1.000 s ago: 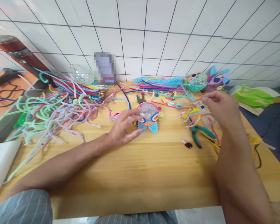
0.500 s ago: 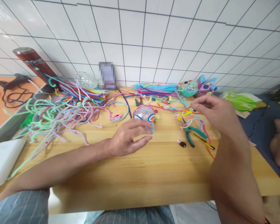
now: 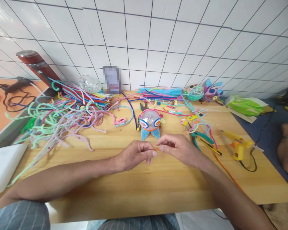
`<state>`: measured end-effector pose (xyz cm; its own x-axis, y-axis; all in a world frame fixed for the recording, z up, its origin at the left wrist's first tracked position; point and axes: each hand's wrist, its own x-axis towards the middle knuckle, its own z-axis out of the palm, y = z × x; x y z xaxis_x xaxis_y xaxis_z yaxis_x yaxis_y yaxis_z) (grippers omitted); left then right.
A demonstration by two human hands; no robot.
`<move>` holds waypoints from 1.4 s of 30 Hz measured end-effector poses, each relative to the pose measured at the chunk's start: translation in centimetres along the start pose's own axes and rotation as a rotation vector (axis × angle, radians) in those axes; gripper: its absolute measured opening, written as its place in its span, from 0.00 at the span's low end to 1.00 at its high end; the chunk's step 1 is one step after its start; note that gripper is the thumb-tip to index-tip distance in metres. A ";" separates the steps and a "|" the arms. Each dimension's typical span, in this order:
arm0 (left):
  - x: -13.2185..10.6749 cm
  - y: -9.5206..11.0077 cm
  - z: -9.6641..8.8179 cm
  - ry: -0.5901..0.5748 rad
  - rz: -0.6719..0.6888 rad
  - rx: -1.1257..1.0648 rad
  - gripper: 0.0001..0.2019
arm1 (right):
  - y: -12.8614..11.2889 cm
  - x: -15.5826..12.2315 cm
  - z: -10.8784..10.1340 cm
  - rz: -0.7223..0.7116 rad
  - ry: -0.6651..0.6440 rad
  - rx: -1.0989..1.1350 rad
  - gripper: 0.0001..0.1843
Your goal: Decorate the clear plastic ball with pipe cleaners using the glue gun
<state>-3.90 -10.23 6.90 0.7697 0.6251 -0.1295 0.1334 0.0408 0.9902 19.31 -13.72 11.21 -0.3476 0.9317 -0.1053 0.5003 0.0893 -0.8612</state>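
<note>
Swinging the right hand (image 3: 182, 149) over from the coloured scraps (image 3: 192, 118), right up beside the left hand (image 3: 135, 155)! Dropping the left clear of the ball (image 3: 149, 117), baring both blue fins (image 3: 155, 133). Now pinching an orange bit (image 3: 156, 149) with both; revealing the yellow glue gun (image 3: 239, 150), too.

The bare left hand (image 3: 134, 155) and bare right hand (image 3: 183, 148) are facing each other closely, thumbs (image 3: 149, 155) pinching toward curled fingers (image 3: 145, 146); both uncovered forearms (image 3: 81, 173) are slanting inward.

The bit (image 3: 156, 149) at my right grip (image 3: 182, 150) is orange; fins (image 3: 155, 133) beyond, blue; glue gun (image 3: 240, 143) rightward, yellow.
</note>
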 end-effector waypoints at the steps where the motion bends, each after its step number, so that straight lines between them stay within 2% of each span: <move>1: -0.1 -0.5 0.0 -0.019 -0.014 0.000 0.29 | 0.6 -0.2 -0.1 0.021 -0.017 -0.035 0.14; 5: 0.0 -2.5 0.4 -0.097 -0.112 -0.013 0.28 | 2.6 -0.9 -0.5 0.053 -0.053 -0.144 0.15; 8: 0.2 -3.6 0.6 -0.120 -0.134 0.021 0.25 | 3.8 -1.2 -1.0 0.087 -0.075 -0.197 0.14; 12: 0.4 -4.3 0.6 -0.136 -0.045 0.118 0.20 | 5.3 -1.5 -2.2 0.148 -0.122 -0.235 0.16; 15: 0.4 -4.7 0.7 -0.143 0.066 0.171 0.18 | 5.9 -0.8 -4.2 0.169 -0.135 -0.231 0.16; 17: 0.3 -5.1 0.9 -0.137 0.163 0.235 0.18 | 6.2 0.8 -6.0 0.150 -0.032 -0.263 0.16; 19: 0.2 -5.6 1.1 -0.130 0.258 0.323 0.18 | 6.5 3.5 -8.0 0.141 0.158 -0.351 0.16; 21: 0.0 -6.1 1.2 -0.124 0.328 0.401 0.17 | 7.0 6.9 -9.6 0.199 0.358 -0.495 0.17; 23: -0.1 -6.4 1.3 -0.120 0.369 0.450 0.16 | 7.9 10.3 -10.4 0.251 0.439 -0.664 0.13; 25: -0.2 -6.4 1.3 -0.127 0.383 0.479 0.15 | 8.9 13.1 -10.5 0.281 0.436 -0.702 0.08; 27: -0.2 -6.3 1.2 -0.135 0.396 0.502 0.15 | 10.0 14.8 -10.2 0.305 0.415 -0.679 0.05; 30: -0.2 -6.1 1.2 -0.135 0.420 0.509 0.16 | 11.3 15.5 -10.2 0.323 0.414 -0.589 0.07; 34: -0.1 -6.2 1.3 -0.129 0.440 0.512 0.17 | 11.6 14.4 -11.6 0.300 0.450 -0.347 0.11; 37: -0.1 -6.5 1.4 -0.126 0.438 0.513 0.18 | 11.3 13.1 -12.7 0.266 0.484 -0.121 0.18; 42: -0.1 -6.8 1.3 -0.130 0.426 0.518 0.18 | 11.1 11.3 -12.8 0.196 0.523 0.125 0.26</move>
<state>-4.07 -11.62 0.10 0.8857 0.4039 0.2287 0.0588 -0.5863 0.8080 31.08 2.34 6.86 0.1967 0.9798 -0.0368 0.4070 -0.1157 -0.9061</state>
